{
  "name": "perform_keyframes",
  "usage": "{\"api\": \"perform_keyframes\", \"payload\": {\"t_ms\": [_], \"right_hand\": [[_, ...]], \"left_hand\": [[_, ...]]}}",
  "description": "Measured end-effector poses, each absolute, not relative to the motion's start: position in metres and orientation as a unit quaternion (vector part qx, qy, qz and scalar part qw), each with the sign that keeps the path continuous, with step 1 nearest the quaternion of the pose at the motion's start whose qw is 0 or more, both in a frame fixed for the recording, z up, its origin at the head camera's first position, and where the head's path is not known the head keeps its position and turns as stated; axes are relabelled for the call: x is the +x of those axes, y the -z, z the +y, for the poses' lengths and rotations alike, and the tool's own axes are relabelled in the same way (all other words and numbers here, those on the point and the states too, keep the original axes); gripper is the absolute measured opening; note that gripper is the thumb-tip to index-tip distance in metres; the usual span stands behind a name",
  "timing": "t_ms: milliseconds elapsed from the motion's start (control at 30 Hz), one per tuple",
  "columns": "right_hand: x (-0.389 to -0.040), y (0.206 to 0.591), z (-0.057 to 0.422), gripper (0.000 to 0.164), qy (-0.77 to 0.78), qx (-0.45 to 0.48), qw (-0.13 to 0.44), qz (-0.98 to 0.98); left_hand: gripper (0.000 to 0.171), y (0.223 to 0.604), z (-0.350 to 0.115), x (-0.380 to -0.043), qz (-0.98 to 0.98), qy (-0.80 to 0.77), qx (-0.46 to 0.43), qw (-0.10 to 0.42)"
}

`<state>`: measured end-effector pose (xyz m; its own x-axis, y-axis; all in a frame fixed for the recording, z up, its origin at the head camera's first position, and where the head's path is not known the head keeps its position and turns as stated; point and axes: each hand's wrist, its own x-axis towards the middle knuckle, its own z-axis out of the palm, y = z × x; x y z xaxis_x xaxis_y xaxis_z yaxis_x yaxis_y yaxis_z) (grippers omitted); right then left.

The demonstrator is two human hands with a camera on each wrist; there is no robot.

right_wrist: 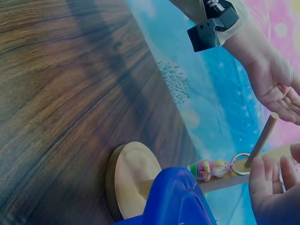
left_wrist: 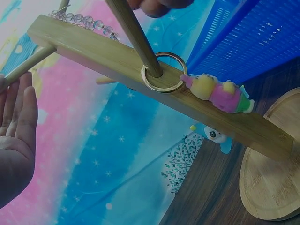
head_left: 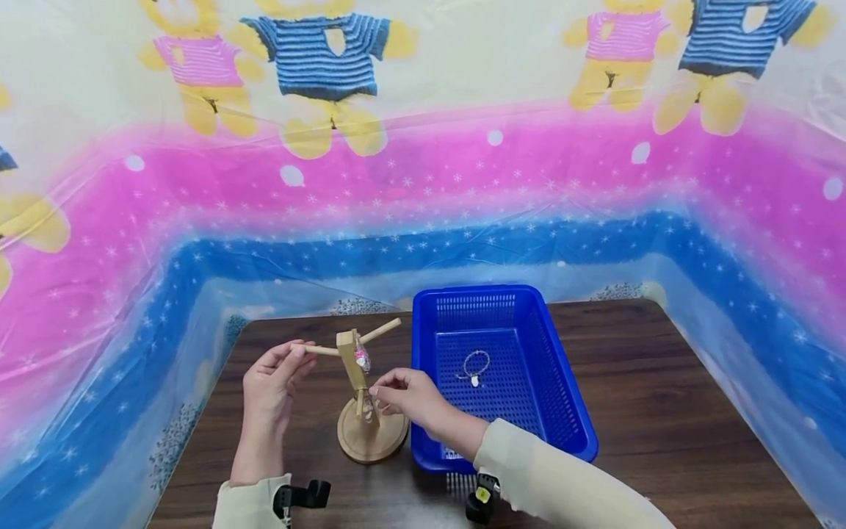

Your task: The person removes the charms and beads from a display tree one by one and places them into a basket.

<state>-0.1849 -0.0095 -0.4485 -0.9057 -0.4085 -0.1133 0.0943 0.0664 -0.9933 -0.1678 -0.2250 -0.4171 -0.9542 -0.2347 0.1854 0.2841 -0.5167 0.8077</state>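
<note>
A wooden stand (head_left: 351,360) with side pegs rises from a round base (head_left: 372,444). My left hand (head_left: 274,378) pinches the end of its left peg (left_wrist: 29,65) between thumb and fingers. My right hand (head_left: 413,397) is beside the lower front peg (left_wrist: 133,35), its fingers loosely bent with nothing visible in them. Round that peg's foot hangs the metal ring (left_wrist: 146,84) of a keychain with a yellow, pink and green figure (left_wrist: 218,93). A clear beaded bracelet (left_wrist: 89,21) is on an upper peg. Behind the post shows a blue-and-white figure (left_wrist: 213,134).
Right of the stand is a blue plastic basket (head_left: 571,382), its near-left corner close under my right forearm. Inside lies a beaded bracelet (head_left: 476,364) with a pale charm. The dark wooden table (head_left: 661,411) backs onto a printed curtain (head_left: 463,235).
</note>
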Motion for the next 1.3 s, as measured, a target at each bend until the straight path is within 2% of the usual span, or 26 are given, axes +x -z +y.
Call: {"api": "perform_keyframes", "payload": {"t_ms": [567, 967, 1300], "right_hand": [[-0.197, 0.461, -0.028, 0.025, 0.668, -0.052, 0.189, 0.718], [-0.197, 0.466, -0.036, 0.016, 0.68, -0.023, 0.193, 0.707], [-0.196, 0.471, -0.035, 0.014, 0.678, -0.034, 0.171, 0.714]], "left_hand": [[0.026, 0.418, -0.228, -0.168, -0.461, 0.874, -0.037, 0.149], [0.026, 0.418, -0.227, -0.168, -0.459, 0.876, -0.035, 0.146], [0.027, 0.418, -0.225, -0.169, -0.464, 0.873, -0.033, 0.147]]}}
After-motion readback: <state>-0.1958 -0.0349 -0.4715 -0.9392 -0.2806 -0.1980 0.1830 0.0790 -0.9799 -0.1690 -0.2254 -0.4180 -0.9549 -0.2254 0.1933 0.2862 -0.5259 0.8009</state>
